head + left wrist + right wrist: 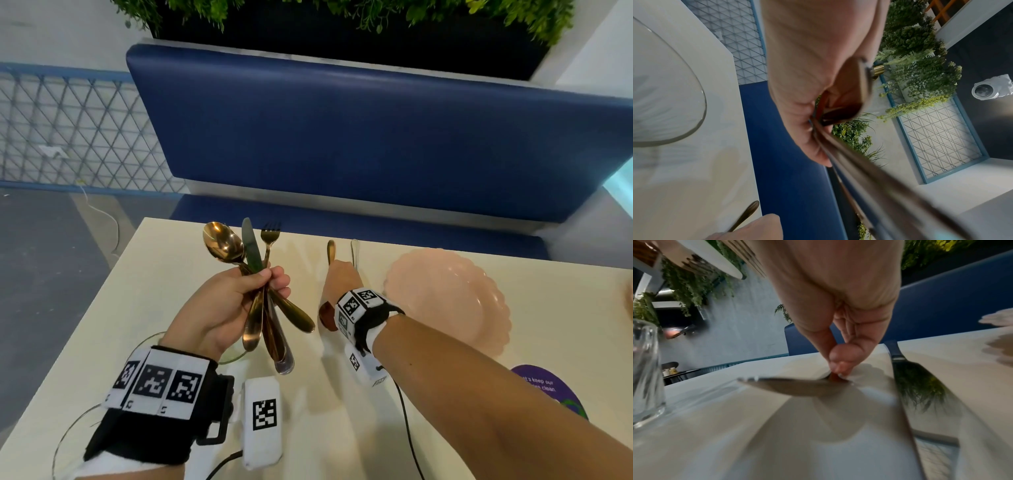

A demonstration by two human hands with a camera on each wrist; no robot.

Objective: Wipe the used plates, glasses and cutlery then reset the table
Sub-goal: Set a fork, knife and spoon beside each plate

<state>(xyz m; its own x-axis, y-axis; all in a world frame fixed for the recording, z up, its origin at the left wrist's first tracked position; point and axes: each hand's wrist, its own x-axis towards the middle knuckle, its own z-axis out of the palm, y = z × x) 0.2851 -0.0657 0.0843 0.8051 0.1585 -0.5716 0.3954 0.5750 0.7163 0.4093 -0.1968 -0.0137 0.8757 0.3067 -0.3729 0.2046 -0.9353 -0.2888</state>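
Observation:
My left hand [270,281] is raised over the cream table [164,274] and grips a bundle of cutlery [263,308]: a gold spoon [222,243], a knife [251,250] and a gold fork [270,236], heads up. From the left wrist the handles [879,186] run blurred past the palm. My right hand [339,274] is down on the table, fingertips [838,368] pinching the neck of a lying spoon [797,386]. A knife [920,386] lies just to its right. A pink scalloped plate [445,298] sits right of that hand.
Clear glass dishes [68,435] lie under my left wrist, and a glass tumbler [645,369] stands to the left of the spoon. A blue bench [342,137] runs along the far table edge. A purple sticker [548,390] marks the table's near right.

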